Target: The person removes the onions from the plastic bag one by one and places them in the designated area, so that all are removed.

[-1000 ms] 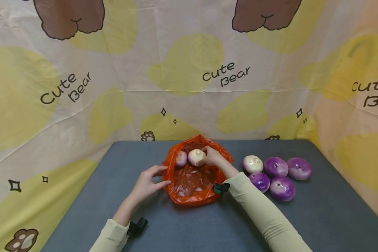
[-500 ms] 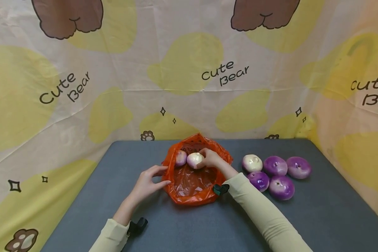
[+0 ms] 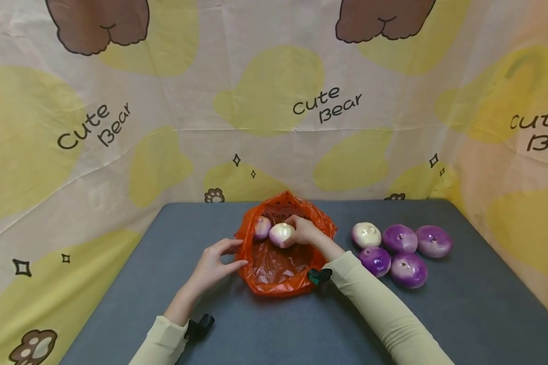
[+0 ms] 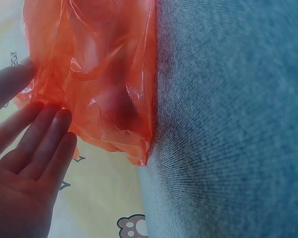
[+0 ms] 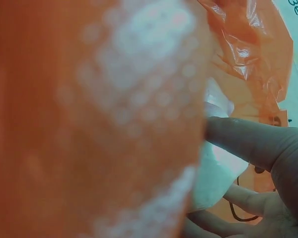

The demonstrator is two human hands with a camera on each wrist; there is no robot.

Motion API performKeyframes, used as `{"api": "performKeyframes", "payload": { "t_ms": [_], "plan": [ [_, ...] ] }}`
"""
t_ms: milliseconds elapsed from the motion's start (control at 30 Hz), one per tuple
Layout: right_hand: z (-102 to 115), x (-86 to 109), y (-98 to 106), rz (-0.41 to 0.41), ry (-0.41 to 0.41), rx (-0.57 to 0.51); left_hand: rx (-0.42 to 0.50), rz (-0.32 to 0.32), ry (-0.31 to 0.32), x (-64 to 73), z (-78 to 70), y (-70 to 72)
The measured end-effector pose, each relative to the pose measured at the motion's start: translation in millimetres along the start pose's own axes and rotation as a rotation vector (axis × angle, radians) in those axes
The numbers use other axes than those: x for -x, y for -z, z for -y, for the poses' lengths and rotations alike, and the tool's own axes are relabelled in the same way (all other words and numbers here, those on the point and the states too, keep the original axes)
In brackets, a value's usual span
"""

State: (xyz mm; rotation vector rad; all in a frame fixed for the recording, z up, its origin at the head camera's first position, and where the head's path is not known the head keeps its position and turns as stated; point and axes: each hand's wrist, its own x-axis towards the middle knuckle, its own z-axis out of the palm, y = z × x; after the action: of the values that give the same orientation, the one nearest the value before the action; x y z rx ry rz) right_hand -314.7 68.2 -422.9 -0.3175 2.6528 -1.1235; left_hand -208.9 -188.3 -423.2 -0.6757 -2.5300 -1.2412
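Note:
An orange-red plastic bag (image 3: 280, 289) stands with its mouth wide on the dark grey table. Inside it, my right hand (image 3: 305, 231) grips a white-and-purple onion (image 3: 280, 234) between thumb and fingers. Another pale purple onion (image 3: 262, 227) lies beside that one, against the bag's left wall. At the bag's left rim is my left hand (image 3: 216, 263), its fingers and thumb touching the plastic. The left wrist view shows the fingers (image 4: 47, 144) fairly straight against the bag. Much of the right wrist view is blocked by blurred orange plastic, but the right thumb (image 5: 248, 141) shows on the onion.
Several purple onions (image 3: 399, 240) and a whiter onion (image 3: 366, 235) sit grouped on the table right of the bag, close to the right sleeve (image 3: 383, 309). A printed cloth backdrop (image 3: 274, 101) rises behind the table (image 3: 484, 304).
My right hand has shifted the gripped onion slightly left and toward the near side within the bag. My left hand stays at the rim.

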Motion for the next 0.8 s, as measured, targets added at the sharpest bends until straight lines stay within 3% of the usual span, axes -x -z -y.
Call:
{"api": "performKeyframes", "payload": {
  "t_ms": [200, 800],
  "plan": [
    [-1, 2.3, 0, -0.014, 0.046, 0.030, 0.000, 0.009, -0.008, 1.0, -19.6, 6.7],
    [3, 8.7, 7, 0.006, 0.102, 0.048, 0.014, 0.004, -0.007, -0.5, -20.4, 6.0]
  ]
}}
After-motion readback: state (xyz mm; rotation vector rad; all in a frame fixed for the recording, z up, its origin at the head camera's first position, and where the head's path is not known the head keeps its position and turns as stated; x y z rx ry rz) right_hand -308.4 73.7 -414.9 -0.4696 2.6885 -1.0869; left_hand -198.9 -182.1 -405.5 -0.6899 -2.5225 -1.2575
